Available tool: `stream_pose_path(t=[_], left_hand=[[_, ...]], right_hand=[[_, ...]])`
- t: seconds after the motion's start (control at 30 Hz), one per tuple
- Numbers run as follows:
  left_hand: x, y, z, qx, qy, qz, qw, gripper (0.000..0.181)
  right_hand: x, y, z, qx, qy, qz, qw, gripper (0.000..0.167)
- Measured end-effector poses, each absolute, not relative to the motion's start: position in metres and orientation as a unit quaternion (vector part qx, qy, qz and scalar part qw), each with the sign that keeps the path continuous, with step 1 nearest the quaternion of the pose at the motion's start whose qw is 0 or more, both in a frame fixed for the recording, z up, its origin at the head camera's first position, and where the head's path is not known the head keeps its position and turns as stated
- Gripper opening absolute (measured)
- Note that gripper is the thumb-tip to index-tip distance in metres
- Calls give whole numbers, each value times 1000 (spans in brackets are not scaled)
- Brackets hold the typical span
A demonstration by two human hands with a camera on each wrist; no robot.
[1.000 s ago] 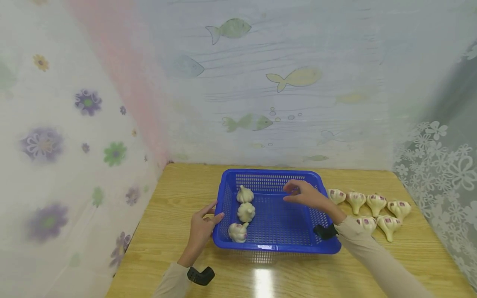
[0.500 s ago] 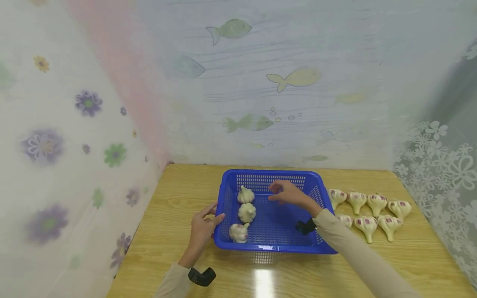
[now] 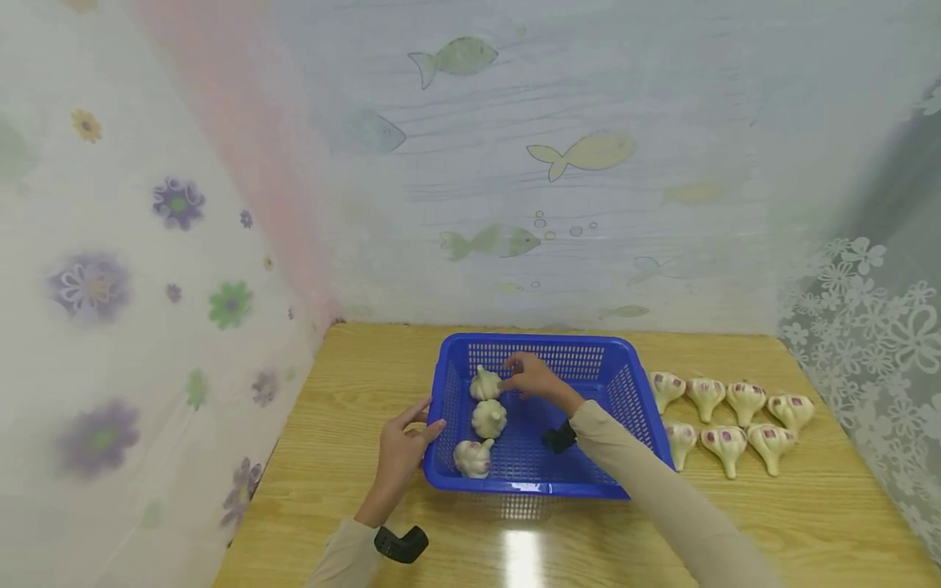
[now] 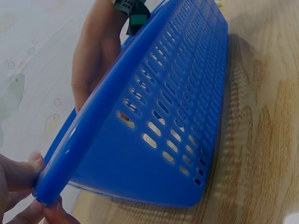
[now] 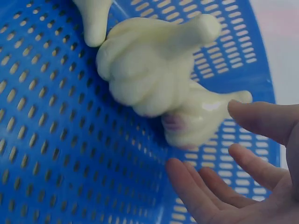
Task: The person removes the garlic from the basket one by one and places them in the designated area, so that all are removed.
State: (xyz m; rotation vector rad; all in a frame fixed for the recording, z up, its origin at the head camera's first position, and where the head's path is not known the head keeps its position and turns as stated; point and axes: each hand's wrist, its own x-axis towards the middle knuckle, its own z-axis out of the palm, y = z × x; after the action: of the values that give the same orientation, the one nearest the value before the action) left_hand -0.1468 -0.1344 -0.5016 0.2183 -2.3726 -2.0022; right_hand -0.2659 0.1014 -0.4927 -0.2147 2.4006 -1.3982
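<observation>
A blue plastic basket (image 3: 492, 487) with perforated walls sits on the table. My left hand (image 3: 400, 449) pinches its left rim, the thumb on one side and fingers on the other, as the left wrist view shows. Along the left wall inside lie a far garlic bulb (image 3: 483, 385), a middle garlic bulb (image 3: 487, 420) and a near garlic bulb (image 3: 471, 460). My right hand (image 3: 535, 379) is inside the basket beside the far bulb. In the right wrist view its thumb (image 5: 261, 119) is close to that bulb's stem; whether it touches cannot be told.
Right of the basket, several garlic bulbs (image 3: 724, 441) lie in two rows on the wooden table (image 3: 367, 359). A wall with printed fish (image 3: 507, 241) stands behind the table, and a flowered sheet (image 3: 176, 367) hangs at the left.
My right hand has moved left across the basket to the far garlic bulb. The left hand keeps its hold on the rim, and the bulbs have stayed in place.
</observation>
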Motion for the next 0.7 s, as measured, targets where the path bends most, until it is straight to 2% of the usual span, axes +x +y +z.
stream_pose_path(t=[0.3,0.7], left_hand=[[-148,-132,-502,67,-760,-646,14,48],[-147,-134,-503,77,-761,-644,14,50]], right_hand=[[-274,79,-509,-62,872,-459,156,47],[-271,63,-510,-84,899,-409,133,49]])
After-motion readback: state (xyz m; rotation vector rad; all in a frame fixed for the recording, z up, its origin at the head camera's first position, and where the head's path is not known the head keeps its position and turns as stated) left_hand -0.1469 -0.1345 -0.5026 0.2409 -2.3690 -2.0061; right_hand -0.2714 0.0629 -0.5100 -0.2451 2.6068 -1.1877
